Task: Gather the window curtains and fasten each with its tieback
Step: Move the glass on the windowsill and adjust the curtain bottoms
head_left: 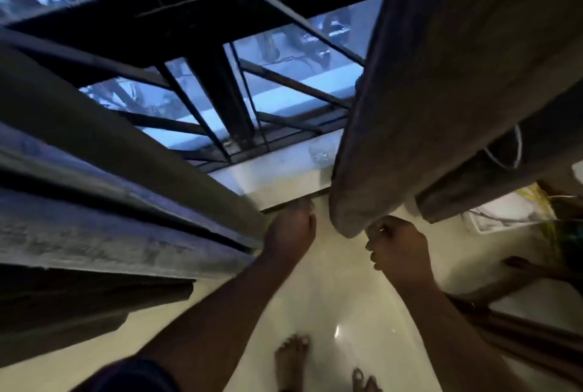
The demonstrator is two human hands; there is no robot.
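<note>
Arms reach forward toward 12 o'clock. Left hand closes on the pleated grey fabric left curtain at 9 o'clock. Right hand, fingers curled, pinches the hem of the grey right curtain at 2 o'clock.

Pale glossy floor — two bare feet stand on it.

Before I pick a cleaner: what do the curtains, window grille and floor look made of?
Left curtain and right curtain: grey woven fabric, matte, softly folded. Window grille: dark bars, probably painted metal. Floor: pale, glossy, reflecting a highlight; likely polished tile or stone.
</note>
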